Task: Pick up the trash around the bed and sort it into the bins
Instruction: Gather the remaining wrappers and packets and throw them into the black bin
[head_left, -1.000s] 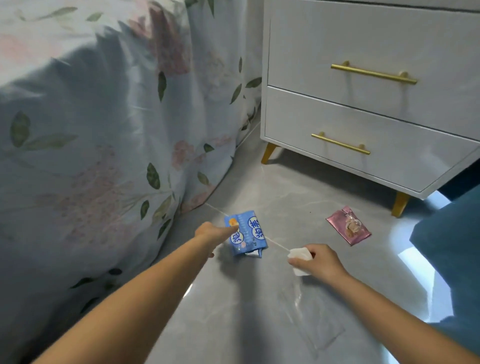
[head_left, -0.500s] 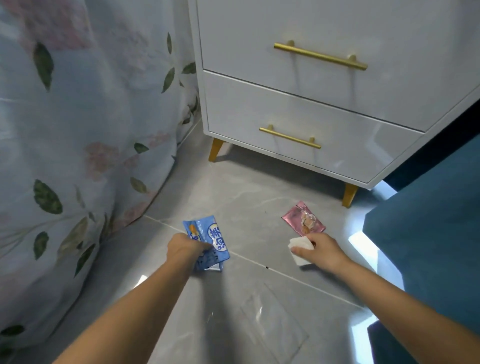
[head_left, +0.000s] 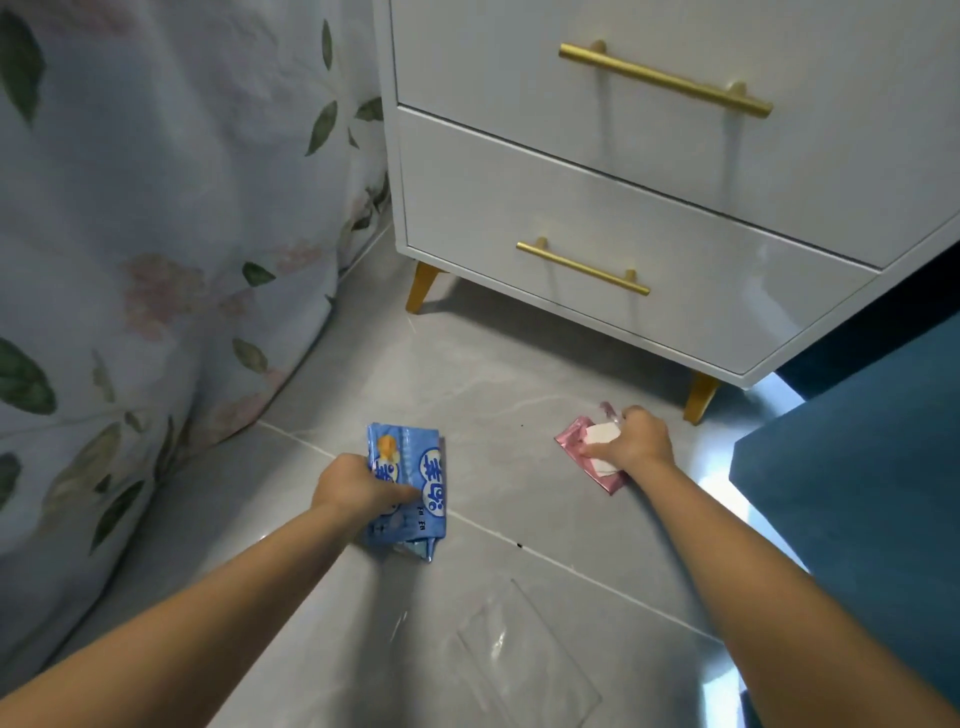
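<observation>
The left hand (head_left: 358, 486) is curled round a blue snack wrapper (head_left: 410, 486), thumb across its printed face, with the wrapper's lower corner at or just above the grey tile floor (head_left: 519, 374). The right hand (head_left: 636, 441) has its fingers closed on a small white wad of tissue (head_left: 602, 434) and is pressed down onto a pink wrapper (head_left: 582, 452) that lies flat on the floor; whether the fingers already have hold of the pink one too cannot be told (the knuckles hide the contact).

The step in hand looks like gathering: both hands are loaded or loading, and no bin is in view, so sorting has not begun. The next move probably calls for pinching the pink wrapper's edge against the tissue without letting the tissue slip, since a thin foil piece lying flat on smooth tile gives little to catch.

Nearer the person, a clear plastic sheet (head_left: 524, 654) lies flat on the floor between the two forearms, untouched, and likely counts as trash as well. Beyond the hands stands a white nightstand (head_left: 675, 249) with gold handles, and the floral bed sheet (head_left: 156, 260) hangs to the left.
</observation>
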